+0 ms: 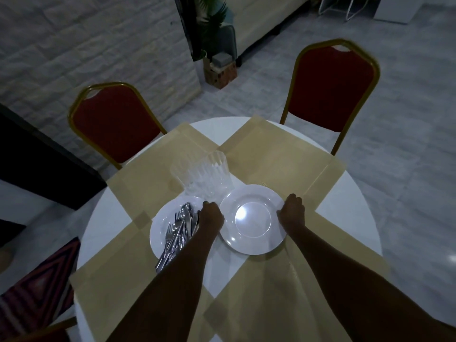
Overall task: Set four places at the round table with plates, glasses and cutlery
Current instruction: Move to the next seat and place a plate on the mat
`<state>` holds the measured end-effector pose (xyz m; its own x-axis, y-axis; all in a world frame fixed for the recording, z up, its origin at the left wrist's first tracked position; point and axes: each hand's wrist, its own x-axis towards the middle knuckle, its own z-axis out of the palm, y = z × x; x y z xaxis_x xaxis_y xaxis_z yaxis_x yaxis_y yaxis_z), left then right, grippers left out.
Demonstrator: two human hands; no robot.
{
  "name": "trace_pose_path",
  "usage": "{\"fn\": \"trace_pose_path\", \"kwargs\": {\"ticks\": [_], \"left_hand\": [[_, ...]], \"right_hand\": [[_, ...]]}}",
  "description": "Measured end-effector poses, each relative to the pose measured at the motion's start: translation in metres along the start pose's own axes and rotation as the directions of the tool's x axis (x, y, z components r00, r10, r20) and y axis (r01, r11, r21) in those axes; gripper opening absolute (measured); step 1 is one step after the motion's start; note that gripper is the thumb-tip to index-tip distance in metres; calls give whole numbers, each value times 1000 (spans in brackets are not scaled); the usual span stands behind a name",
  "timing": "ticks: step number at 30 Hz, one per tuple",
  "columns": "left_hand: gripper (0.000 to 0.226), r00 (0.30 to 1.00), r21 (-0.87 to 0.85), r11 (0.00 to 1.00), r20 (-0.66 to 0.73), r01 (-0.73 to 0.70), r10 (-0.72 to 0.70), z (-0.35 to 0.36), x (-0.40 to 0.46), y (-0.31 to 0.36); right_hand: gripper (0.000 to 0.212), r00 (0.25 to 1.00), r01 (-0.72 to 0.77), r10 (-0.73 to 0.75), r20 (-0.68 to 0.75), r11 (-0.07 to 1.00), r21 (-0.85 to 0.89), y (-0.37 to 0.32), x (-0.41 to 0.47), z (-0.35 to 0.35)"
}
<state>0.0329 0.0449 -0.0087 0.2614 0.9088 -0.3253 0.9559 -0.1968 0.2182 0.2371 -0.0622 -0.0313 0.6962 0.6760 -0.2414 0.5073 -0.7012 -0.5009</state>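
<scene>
A white plate (pixel 253 219) sits near the middle of the round white table (pixel 350 213). My left hand (pixel 211 217) grips its left rim and my right hand (pixel 292 214) grips its right rim. To its left lies a second white plate (pixel 159 227) carrying a bundle of forks, spoons and knives (pixel 179 234) whose handles stick out over the near edge. Several clear ribbed glasses (pixel 203 177) stand clustered just behind the two plates. Beige placemats (pixel 278 156) lie around the table, their corners overlapping near the centre.
Two red chairs with gold frames stand at the far side, one at the left (pixel 113 122) and one at the right (pixel 330 87). A chair with a striped cushion (pixel 37 287) is at the near left. Grey tiled floor surrounds the table.
</scene>
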Motion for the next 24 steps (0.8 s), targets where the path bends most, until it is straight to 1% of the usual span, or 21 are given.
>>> {"fn": "trace_pose_path", "kwargs": {"ticks": [4,8,12,14,17,19,20,22,24], "left_hand": [[27,998,-40,998,-11,54,-54,5,3,4],[21,994,-63,992,-17,106,-107,7,4,8],[21,990,-119,983,-4,137,-139,7,7,7],[22,991,-133,982,-5,131,-133,7,9,6],[24,993,-131,984,27,119,-116,4,7,8],[26,987,-165,975,91,147,-133,4,8,9],[27,987,-153,979,103,135,-120,5,9,8],[26,991,-158,982,102,107,-91,6,11,5],[27,991,-203,975,110,92,-71,10,14,-3]], "right_hand": [[26,998,-60,60,-20,998,19,-4,1,0],[25,981,-179,185,-52,978,108,-9,-2,2],[33,955,-289,296,-4,935,205,-9,0,1],[35,950,-307,311,19,923,230,-9,1,-2],[33,962,-274,267,65,928,251,-5,-1,-4],[22,977,-209,189,99,943,259,3,-2,-5],[14,982,-179,151,117,943,282,5,-4,-7],[23,988,-129,88,130,927,352,11,-6,-12],[31,990,-107,62,125,912,395,15,-9,-16]]}}
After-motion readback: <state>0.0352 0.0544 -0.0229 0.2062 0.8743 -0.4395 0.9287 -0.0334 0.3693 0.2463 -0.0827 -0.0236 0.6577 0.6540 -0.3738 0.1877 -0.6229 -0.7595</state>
